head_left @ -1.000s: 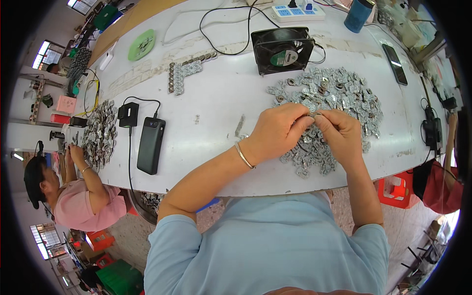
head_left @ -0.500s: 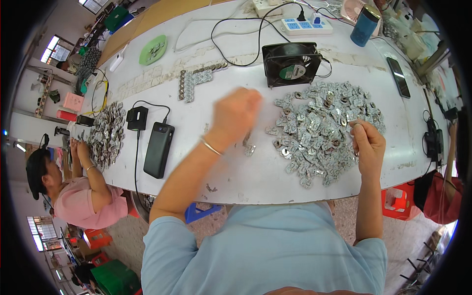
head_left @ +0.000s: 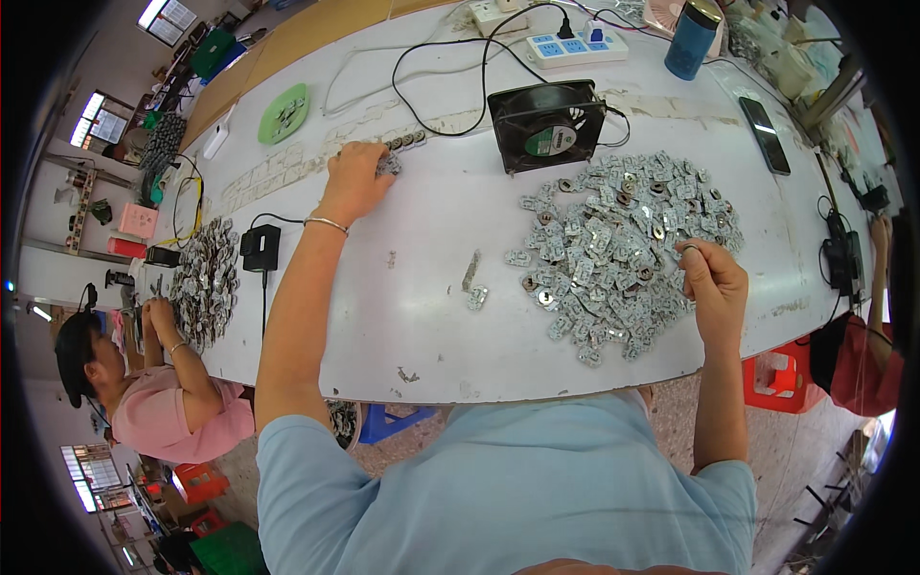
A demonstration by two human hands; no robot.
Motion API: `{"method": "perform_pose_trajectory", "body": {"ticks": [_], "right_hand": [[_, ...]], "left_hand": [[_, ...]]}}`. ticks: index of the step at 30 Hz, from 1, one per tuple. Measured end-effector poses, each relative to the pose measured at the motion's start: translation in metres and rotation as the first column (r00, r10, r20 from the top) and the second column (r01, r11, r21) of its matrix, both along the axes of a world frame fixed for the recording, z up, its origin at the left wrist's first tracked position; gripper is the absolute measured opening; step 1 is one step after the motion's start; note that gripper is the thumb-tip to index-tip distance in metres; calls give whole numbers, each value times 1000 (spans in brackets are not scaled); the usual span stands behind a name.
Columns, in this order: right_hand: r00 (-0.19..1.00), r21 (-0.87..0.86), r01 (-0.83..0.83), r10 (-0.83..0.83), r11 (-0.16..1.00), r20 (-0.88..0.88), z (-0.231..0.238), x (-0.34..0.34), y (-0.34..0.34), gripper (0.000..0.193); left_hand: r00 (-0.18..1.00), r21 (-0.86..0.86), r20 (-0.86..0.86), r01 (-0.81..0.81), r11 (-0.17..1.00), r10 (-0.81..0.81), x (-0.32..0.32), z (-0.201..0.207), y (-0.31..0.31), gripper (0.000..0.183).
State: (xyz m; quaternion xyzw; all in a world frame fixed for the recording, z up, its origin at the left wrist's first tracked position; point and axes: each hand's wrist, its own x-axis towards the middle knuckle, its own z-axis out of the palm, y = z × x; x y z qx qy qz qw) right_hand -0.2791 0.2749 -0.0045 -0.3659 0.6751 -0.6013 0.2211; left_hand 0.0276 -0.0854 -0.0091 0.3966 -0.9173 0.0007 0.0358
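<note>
My left hand [head_left: 355,180] has its fingers curled down over the neat rows of small metal parts [head_left: 388,165] at the left middle of the table. Its fingertips are mostly hidden, and I cannot make out what they grip. At the right edge of a big heap of small silvery metal parts [head_left: 613,259], my right hand [head_left: 717,283] is closed in a pinch, with a small metal part [head_left: 688,248] between thumb and forefinger. Some parts in the heap show dark round holes. Two loose metal pieces [head_left: 477,298] lie left of the heap.
Behind the heap stands a black fan [head_left: 548,125]. A power strip [head_left: 578,48], blue bottle [head_left: 692,43] and phone [head_left: 765,136] lie beyond. A green dish [head_left: 285,114] sits far left. Another person [head_left: 158,393] works at a second heap [head_left: 206,278]. A black box [head_left: 260,248] has cables.
My left hand has swept left and away from the middle of the table to the rows of parts. The forearm now covers the black power bank. My right hand stays at the heap.
</note>
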Motion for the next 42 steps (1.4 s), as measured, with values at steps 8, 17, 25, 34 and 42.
{"method": "perform_pose_trajectory", "body": {"ticks": [8, 17, 25, 34, 42], "right_hand": [[983, 6, -159, 158, 987, 97, 14, 36, -17, 12], [940, 49, -305, 293, 951, 176, 29, 88, -65, 17], [955, -190, -64, 115, 980, 272, 25, 109, -79, 19], [1000, -207, -18, 16, 978, -13, 18, 106, -84, 20], [995, -274, -19, 45, 961, 86, 20, 111, -84, 21]], "left_hand": [[489, 760, -633, 541, 360, 600, -22, 24, 80, 30], [382, 721, -607, 634, 280, 697, -54, 27, 201, 29], [306, 626, -763, 565, 537, 569, -66, 22, 226, 26], [314, 604, -769, 645, 469, 557, -70, 22, 236, 27], [303, 641, -683, 685, 346, 665, -67, 27, 235, 29]]}}
